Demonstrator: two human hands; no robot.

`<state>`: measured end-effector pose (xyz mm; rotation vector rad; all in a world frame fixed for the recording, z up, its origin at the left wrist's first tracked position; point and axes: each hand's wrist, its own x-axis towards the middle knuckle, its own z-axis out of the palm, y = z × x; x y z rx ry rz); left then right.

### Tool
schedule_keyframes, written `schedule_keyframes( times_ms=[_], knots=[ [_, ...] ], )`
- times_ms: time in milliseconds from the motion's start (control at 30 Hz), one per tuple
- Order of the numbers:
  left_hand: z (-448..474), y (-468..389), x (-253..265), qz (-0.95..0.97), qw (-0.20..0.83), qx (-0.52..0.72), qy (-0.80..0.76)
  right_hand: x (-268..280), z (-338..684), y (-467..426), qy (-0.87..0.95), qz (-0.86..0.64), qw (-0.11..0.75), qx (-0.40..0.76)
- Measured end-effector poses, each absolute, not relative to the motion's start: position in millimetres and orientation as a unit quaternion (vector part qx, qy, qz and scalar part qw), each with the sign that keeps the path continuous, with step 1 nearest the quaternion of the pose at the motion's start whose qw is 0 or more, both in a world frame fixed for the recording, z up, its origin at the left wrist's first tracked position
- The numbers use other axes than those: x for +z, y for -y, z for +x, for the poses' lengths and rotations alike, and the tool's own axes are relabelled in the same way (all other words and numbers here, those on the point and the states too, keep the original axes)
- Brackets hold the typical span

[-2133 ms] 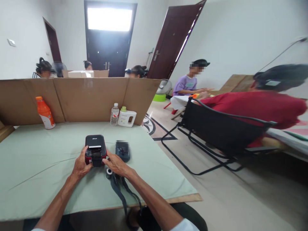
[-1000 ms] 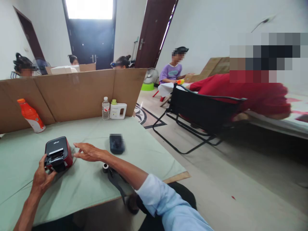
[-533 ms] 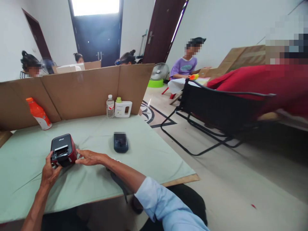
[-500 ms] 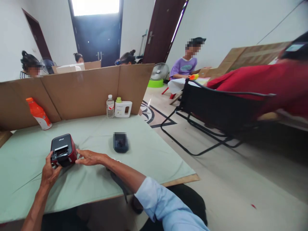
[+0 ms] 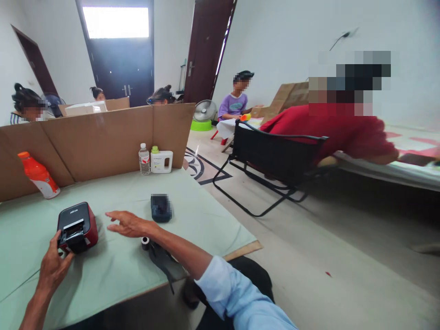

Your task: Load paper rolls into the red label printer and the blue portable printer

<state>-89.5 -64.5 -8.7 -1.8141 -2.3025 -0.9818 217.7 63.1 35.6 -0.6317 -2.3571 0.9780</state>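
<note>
A black-topped label printer (image 5: 77,224) with dark red sides sits on the pale green table cover (image 5: 113,270). My left hand (image 5: 51,268) grips its near left corner, thumb at the front and fingers along the side. To the right of the printer, my right hand (image 5: 127,223) hovers with its fingers apart and nothing in them. Under my right wrist lies a small roll (image 5: 145,243) with a white rim and dark core, beside a black strap (image 5: 161,263). Just beyond that wrist rests a dark object (image 5: 161,208), blurred out.
An orange bottle (image 5: 39,175), a clear water bottle (image 5: 144,159) and a white jug (image 5: 161,160) stand along the cardboard screen (image 5: 103,142). Right of the table is a black folding chair (image 5: 275,151) with a person in red. Other people sit beyond the screen.
My right hand has come away from the printer's right side, and its fingers have spread. My left hand stays on the printer. The camera view has swung to the right.
</note>
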Motion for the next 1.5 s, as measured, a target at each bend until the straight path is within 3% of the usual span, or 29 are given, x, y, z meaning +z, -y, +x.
schedule_keyframes(
  times_ms=[133, 267, 367, 567, 667, 933, 1233, 1500],
  knots=[
    [-92, 70, 4, -0.628, 0.064, -0.299, 0.716, 40, 287, -85, 0.794, -0.300, 0.424, 0.316],
    [-64, 76, 35, -0.637, 0.176, -0.334, 0.672, 19, 354, -100, 0.687, -0.431, 0.525, 0.259],
    [-18, 63, 53, -0.666, 0.170, -0.366, 0.627, -13, 379, -98, 0.634, -0.513, 0.513, 0.269],
    [87, -22, 26, -0.769, -0.109, -0.301, 0.554, -59, 379, -89, 0.624, -0.556, 0.456, 0.306],
    [127, -65, 0, -0.797, -0.166, -0.231, 0.532, -62, 378, -91, 0.666, -0.553, 0.401, 0.298],
    [170, -90, -24, -0.773, -0.190, -0.232, 0.560, -60, 368, -92, 0.675, -0.572, 0.365, 0.289],
    [89, -55, -23, -0.710, -0.144, -0.302, 0.619, -34, 309, -105, 0.772, -0.378, 0.360, 0.362],
    [67, -39, -33, -0.677, -0.132, -0.273, 0.671, -58, 289, -112, 0.763, -0.332, 0.363, 0.419]
  ],
)
